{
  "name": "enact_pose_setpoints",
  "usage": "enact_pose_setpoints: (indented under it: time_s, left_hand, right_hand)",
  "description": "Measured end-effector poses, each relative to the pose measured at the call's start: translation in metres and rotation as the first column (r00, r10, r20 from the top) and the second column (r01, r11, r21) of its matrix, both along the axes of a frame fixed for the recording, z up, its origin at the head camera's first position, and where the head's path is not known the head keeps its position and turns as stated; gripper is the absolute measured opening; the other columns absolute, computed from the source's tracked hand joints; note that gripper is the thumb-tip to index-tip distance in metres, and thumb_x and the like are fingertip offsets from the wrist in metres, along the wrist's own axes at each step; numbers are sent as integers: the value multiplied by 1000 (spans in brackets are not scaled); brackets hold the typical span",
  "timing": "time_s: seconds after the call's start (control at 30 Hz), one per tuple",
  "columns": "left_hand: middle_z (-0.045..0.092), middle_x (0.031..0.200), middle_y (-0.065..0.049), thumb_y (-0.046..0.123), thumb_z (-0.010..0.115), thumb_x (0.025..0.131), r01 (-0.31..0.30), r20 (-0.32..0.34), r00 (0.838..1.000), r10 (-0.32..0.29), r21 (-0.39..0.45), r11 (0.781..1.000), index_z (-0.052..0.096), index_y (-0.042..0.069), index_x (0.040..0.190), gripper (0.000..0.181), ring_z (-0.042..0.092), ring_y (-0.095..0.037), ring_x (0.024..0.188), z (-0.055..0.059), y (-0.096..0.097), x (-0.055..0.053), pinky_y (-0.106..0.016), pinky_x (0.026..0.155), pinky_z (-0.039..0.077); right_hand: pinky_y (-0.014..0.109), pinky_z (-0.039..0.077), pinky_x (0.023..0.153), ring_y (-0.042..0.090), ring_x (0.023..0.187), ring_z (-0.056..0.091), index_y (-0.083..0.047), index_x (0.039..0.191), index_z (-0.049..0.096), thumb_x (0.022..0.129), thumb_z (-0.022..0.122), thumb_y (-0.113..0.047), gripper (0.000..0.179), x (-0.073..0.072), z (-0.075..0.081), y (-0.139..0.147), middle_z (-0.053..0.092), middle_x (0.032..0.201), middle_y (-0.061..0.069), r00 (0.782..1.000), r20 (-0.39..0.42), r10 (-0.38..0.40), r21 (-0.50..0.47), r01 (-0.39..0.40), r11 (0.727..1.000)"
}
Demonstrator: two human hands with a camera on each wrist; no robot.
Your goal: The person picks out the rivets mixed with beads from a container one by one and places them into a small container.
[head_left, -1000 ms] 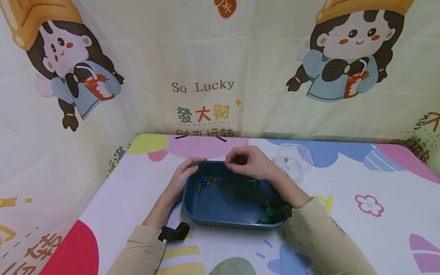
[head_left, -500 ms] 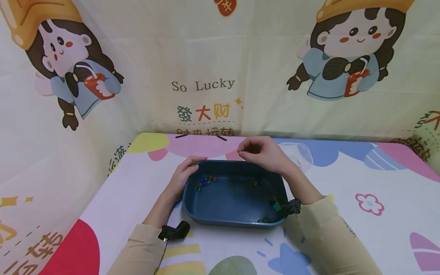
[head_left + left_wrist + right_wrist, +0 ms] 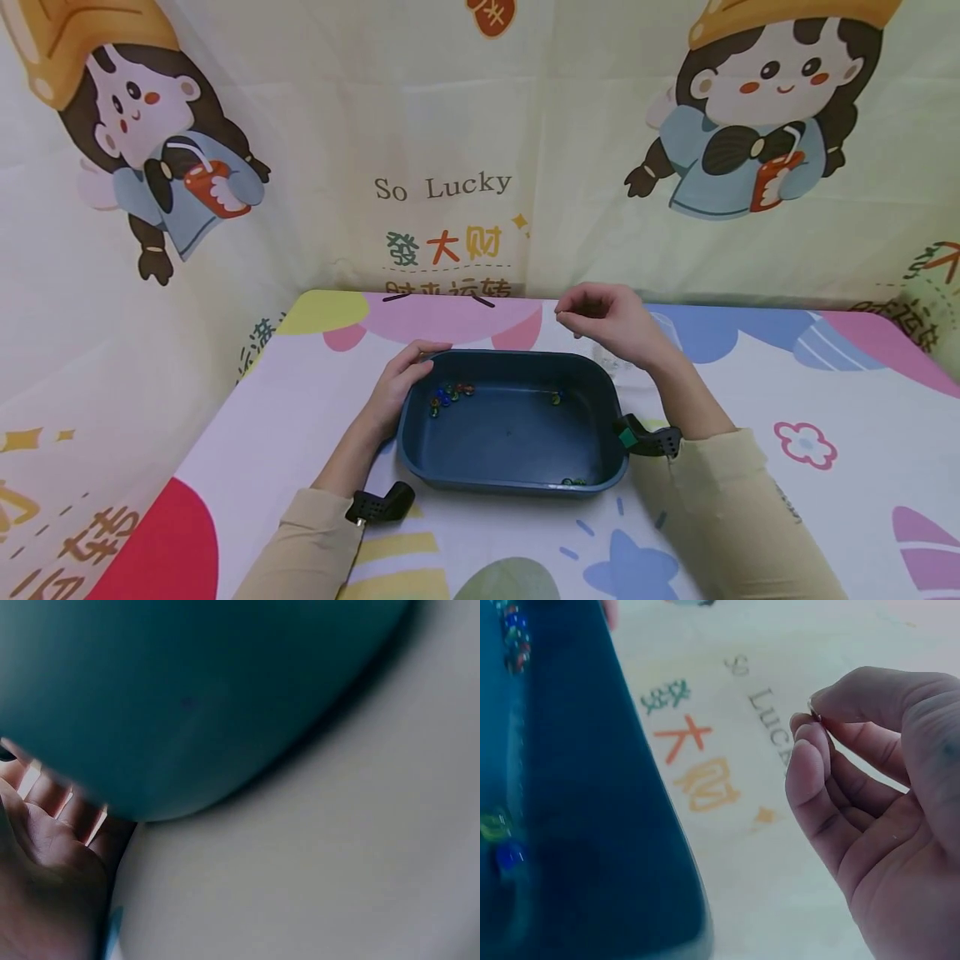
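Note:
A dark blue plastic tub [image 3: 495, 450] rests on the table. My left hand [image 3: 393, 387] grips its far left corner, thumb at the rim and fingers along the outside wall, as the left wrist view partly shows. Several glass marbles [image 3: 450, 393] lie inside at the far left, others [image 3: 557, 398] at the far right and a few [image 3: 573, 482] by the near right edge. Beyond the tub's far right corner, my right hand [image 3: 611, 321] is raised. Its thumb and forefinger pinch a tiny shiny piece [image 3: 814, 712], too small to name.
A clear plastic box [image 3: 611, 360] with small silvery bits stands behind the tub at the right, mostly hidden by my right hand. A patterned cloth [image 3: 750, 500] covers the table, and a printed curtain [image 3: 450, 108] hangs along the back.
My right hand has moved from over the tub's far rim to the right and away, in front of the clear box, fingertips still pinched. The left hand and the tub stay put.

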State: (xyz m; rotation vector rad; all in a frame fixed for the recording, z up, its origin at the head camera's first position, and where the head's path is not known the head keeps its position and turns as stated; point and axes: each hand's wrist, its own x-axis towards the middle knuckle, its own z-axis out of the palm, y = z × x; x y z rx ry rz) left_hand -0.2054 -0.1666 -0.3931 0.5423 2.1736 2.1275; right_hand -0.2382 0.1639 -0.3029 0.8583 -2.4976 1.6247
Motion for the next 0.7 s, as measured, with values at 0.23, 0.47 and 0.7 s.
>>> enact_pose_setpoints:
  time_s: [0.23, 0.47, 0.7]
  left_hand:
    - [53, 137, -24, 11, 38, 104, 1, 6, 1000, -1, 6, 1000, 51, -7, 137, 40, 52, -32, 124, 0, 1, 1, -42, 104, 43]
    - [53, 137, -23, 11, 39, 104, -6, -9, 1000, 6, -5, 1000, 52, -7, 136, 39, 51, -32, 124, 1, 0, 0, -45, 105, 41]
    - [53, 137, -23, 11, 39, 104, -5, -11, 1000, 5, -12, 1000, 52, -7, 136, 39, 50, -33, 125, 0, 0, 0, -50, 107, 39]
  right_hand:
    - [28, 51, 69, 22, 73, 60, 3, 105, 69, 97, 66, -6, 13, -4, 0, 18, 66, 91, 8, 999, -4, -54, 13, 54, 998]
    - [29, 50, 69, 29, 75, 60, 5, 106, 68, 98, 66, -10, 17, -7, 0, 33, 65, 94, 15, 992, 6, -130, 70, 129, 989]
    - [27, 51, 71, 25, 75, 60, 5, 107, 68, 99, 65, -11, 18, -10, -2, 47, 66, 98, 19, 988, 21, -152, 103, 150, 983]
